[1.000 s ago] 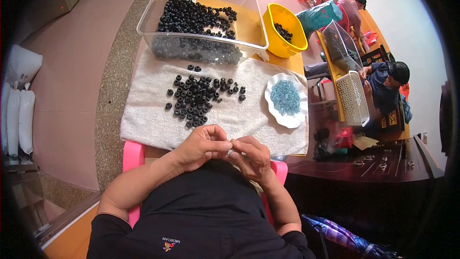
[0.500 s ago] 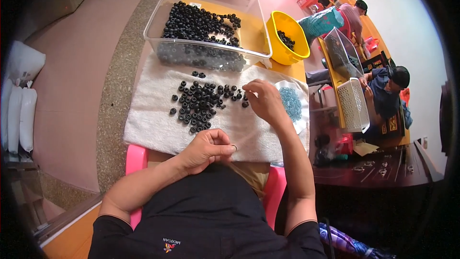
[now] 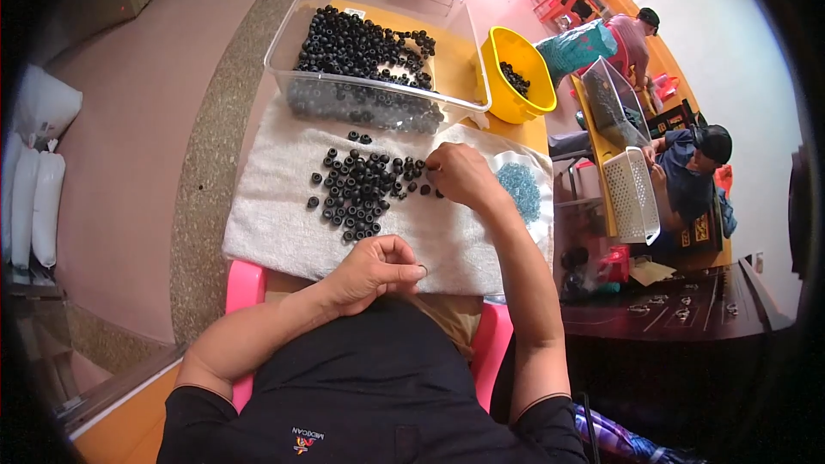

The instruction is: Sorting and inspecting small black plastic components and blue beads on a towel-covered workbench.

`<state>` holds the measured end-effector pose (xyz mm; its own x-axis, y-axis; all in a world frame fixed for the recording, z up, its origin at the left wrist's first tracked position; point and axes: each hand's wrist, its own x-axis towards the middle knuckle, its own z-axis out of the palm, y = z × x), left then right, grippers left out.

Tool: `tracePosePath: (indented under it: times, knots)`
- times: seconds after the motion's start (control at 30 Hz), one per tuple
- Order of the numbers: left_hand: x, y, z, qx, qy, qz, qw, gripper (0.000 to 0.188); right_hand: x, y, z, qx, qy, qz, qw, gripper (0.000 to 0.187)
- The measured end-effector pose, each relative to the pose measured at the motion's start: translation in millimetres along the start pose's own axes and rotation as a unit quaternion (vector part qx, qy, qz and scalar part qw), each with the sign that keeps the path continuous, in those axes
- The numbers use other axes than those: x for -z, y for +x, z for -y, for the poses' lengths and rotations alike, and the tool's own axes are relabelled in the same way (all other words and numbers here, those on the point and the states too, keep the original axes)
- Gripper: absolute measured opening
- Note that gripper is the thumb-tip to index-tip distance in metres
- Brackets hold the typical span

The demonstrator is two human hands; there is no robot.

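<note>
My left hand (image 3: 375, 273) is closed near the front edge of the white towel (image 3: 275, 232), thumb and forefinger pinching a small thin ring (image 3: 423, 270). Beyond it lies a loose heap of small black round pieces with holes (image 3: 357, 193). At the heap's right side my right hand (image 3: 464, 175) reaches down, its fingers drawn together among a few stray black pieces. Its fingertips are partly hidden, so what they pinch cannot be made out. Right of that hand, a white scalloped dish (image 3: 543, 179) holds many small clear bluish pieces (image 3: 520, 192).
A clear plastic bin (image 3: 378, 79) with many black pieces stands at the far side of the towel. Beside it is a yellow tub (image 3: 541, 106) holding more. Further right are a white perforated basket (image 3: 632, 198) and two people seated at work. Pink chair parts (image 3: 247, 285) flank me.
My right hand has shifted slightly left, closer to the black heap. My left hand keeps its pinch on the thin ring. The whole view has tilted a little.
</note>
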<state>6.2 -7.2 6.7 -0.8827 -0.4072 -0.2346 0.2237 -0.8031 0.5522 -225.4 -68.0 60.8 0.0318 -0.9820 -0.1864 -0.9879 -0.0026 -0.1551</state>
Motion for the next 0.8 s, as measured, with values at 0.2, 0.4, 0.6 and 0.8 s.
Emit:
tracePosePath:
  times: [0.2, 0.4, 0.6, 0.8]
  knots:
    - [-1.0, 0.1, -2.3, 0.005, 0.002, -0.008, 1.0, 0.013, -8.4, -6.9, -7.2, 0.046, 0.03, -0.061, 0.997, 0.017]
    - [-1.0, -0.1, 0.6, -0.004, 0.014, -0.007, 1.0, 0.014, -8.3, -41.2, 0.3, 0.125, 0.145, -0.222, 0.956, 0.015]
    - [-5.9, -1.8, -1.1, -0.004, 0.013, -0.032, 0.999, 0.019, -21.7, -92.2, 26.7, 0.098, 0.373, -0.17, 0.907, 0.013]
    - [-5.9, -0.9, 0.3, -0.021, 0.029, -0.042, 0.998, 0.026, -43.7, -127.7, 30.2, 0.046, 0.527, -0.091, 0.844, 0.01]
